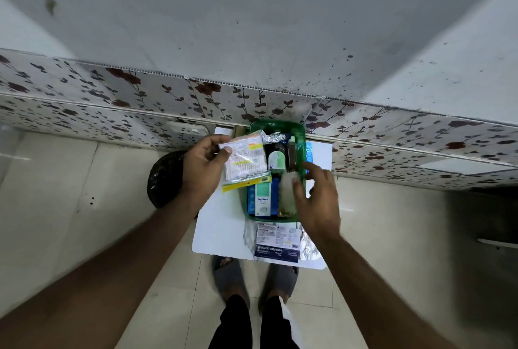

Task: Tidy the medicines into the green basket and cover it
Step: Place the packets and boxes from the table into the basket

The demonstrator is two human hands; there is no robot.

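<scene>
Green basket (299, 135) crammed (bottles, boxes); left hand (203, 169) pinching sachets (245, 159); right hand (318, 202) loose, empty.

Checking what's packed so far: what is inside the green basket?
Inside the green basket: a teal box, a white-green bottle, a brown bottle and crumpled foil. The left hand's packets and the right hand hide the rest.

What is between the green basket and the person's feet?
In the head view, a medicated dressings box with a white packet beside it lies on the white table, between the green basket and the feet.
</scene>
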